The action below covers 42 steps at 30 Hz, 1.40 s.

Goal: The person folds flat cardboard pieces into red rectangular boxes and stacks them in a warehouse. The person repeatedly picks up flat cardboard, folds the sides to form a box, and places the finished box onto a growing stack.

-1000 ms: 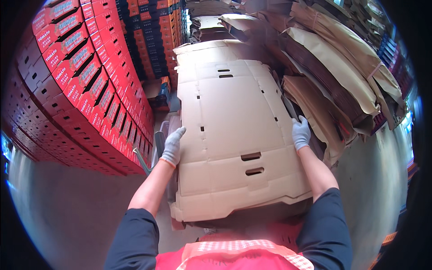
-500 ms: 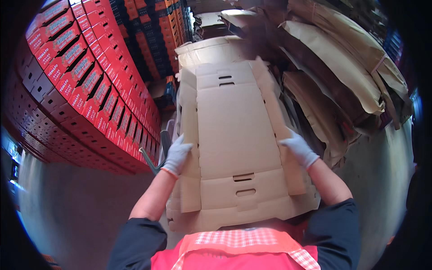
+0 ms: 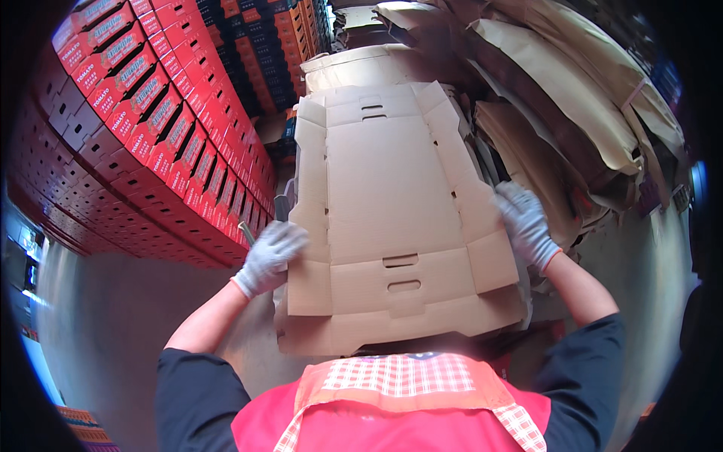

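My left hand (image 3: 271,258), in a pale grey knitted glove, is at the left edge of a flat cardboard blank (image 3: 389,184), its fingers loosely extended over the border of the left side flap (image 3: 309,275). They are a little blurred, and I cannot tell how firmly they touch. My right hand (image 3: 529,226), gloved alike, is beside the right side flap (image 3: 491,239), fingers stretched out and gripping nothing that I can see; whether the tips touch the edge, I cannot tell.

The blank lies lengthwise in front of me, on top of other brown cardboard (image 3: 369,68) (its far end shows past the blank). Both side flaps tilt up along their creases, and paired slots mark each end panel. To my left rises a wall of red boxes (image 3: 162,113), with dark and orange boxes (image 3: 260,49) behind; to my right lean bundles of folded brown cardboard (image 3: 553,83).
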Tool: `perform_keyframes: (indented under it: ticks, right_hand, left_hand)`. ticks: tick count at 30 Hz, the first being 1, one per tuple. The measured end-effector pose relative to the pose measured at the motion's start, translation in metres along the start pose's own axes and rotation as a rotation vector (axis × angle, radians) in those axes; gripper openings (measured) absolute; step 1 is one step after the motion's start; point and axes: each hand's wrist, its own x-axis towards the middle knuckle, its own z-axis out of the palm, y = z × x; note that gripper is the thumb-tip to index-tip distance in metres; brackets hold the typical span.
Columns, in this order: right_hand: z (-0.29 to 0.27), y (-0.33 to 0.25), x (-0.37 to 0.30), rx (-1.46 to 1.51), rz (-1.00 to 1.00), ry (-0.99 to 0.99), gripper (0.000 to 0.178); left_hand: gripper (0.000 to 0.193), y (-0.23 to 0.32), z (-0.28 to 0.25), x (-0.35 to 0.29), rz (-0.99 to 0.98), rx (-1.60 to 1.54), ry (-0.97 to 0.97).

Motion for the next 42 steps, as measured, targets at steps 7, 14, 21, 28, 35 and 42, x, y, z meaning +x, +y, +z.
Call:
perform_keyframes:
  ticks: [7,14,21,28,35,42]
  right_hand:
    - [0.010,-0.015,0.046,0.444,-0.028,-0.102,0.025]
    - [-0.084,-0.063,0.070,0.643,-0.056,-0.301,0.035]
    - [-0.106,-0.099,0.078,0.780,-0.160,-1.625,0.072]
    - [-0.092,-0.069,0.091,0.595,-0.070,-0.829,0.041]
    - [0.058,-0.027,0.066,0.631,0.596,-0.073,0.078]
    - [0.073,-0.012,0.051,1.810,1.337,-0.025,0.060]
  left_hand:
    - [0.035,0.000,-0.014,0.097,-0.045,-0.012,-0.127]
    - [0.050,0.082,-0.059,0.100,-0.012,0.062,-0.221]
    - [0.086,0.128,-0.090,0.089,-0.183,-0.723,-1.189]
    - [0.039,0.087,-0.096,0.108,-0.387,-0.295,-0.746]
    - [0.067,0.022,0.027,0.075,-0.746,-0.633,0.195]
    - [0.059,0.059,0.058,0.072,-0.934,-2.089,0.799]
